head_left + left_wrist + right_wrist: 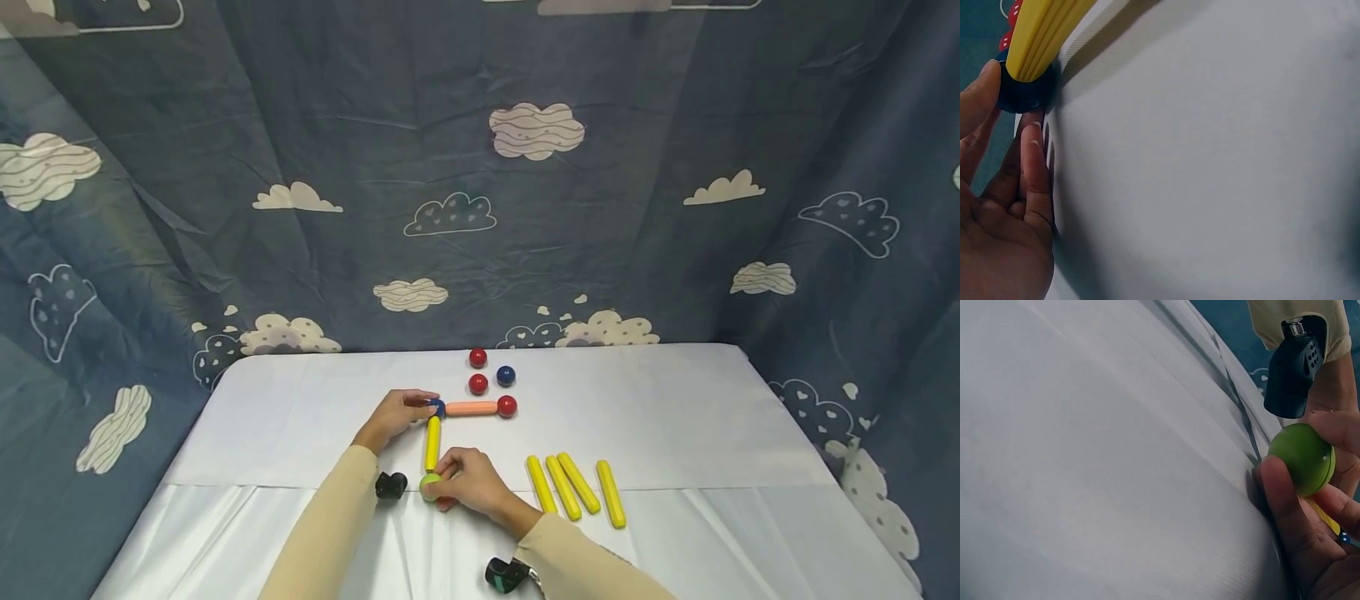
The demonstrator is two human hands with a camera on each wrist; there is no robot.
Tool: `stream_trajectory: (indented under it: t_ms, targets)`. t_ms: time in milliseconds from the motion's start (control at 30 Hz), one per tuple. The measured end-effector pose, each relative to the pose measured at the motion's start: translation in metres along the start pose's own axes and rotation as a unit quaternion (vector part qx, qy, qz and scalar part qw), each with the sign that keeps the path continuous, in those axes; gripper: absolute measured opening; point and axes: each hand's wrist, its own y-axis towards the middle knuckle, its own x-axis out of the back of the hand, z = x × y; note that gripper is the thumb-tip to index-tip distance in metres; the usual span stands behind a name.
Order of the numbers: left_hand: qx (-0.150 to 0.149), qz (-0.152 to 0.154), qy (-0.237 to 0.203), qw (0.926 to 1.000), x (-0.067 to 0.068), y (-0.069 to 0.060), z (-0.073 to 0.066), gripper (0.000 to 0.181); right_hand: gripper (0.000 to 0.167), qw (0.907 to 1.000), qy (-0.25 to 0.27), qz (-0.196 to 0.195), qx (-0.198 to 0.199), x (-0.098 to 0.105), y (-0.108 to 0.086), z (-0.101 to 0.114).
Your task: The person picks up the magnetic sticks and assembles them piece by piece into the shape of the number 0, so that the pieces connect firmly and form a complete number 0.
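Observation:
My left hand pinches a blue ball at the corner between a yellow stick and an orange stick. The orange stick ends at a red ball on the right. At the near end of the yellow stick, my right hand grips a green ball with thumb and fingers. In the left wrist view the yellow stick meets the blue ball, thumb on one side. The right wrist view shows the green ball between fingertips, the yellow stick partly hidden behind.
Two red balls and another blue ball lie near the back edge of the white-covered table. Several loose yellow sticks lie right of my right hand. A patterned dark curtain hangs behind and at both sides.

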Motion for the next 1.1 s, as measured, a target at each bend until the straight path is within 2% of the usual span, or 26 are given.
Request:
stream_trajectory:
  t_ms: [233,667,867,1100]
  targets:
    - [0.000,-0.001,-0.001,1.0000,0.001,0.003,-0.003,0.028,0.029,0.9995,0.015,-0.021,0.018,-0.002,0.001,0.002]
    - [-0.003,0.008,0.002,1.0000,0.002,-0.002,-0.002,0.028,0.031,0.9994,-0.026,-0.019,0.012,0.002,-0.004,0.001]
    - [0.003,0.005,0.009,0.9999,0.003,-0.002,-0.004,0.029,0.033,0.9966,-0.069,-0.045,0.007,0.025,-0.013,0.006]
    - [0.016,0.010,0.006,0.9998,0.002,-0.003,-0.002,0.030,0.034,0.9855,-0.127,-0.112,-0.008,0.067,-0.033,0.011]
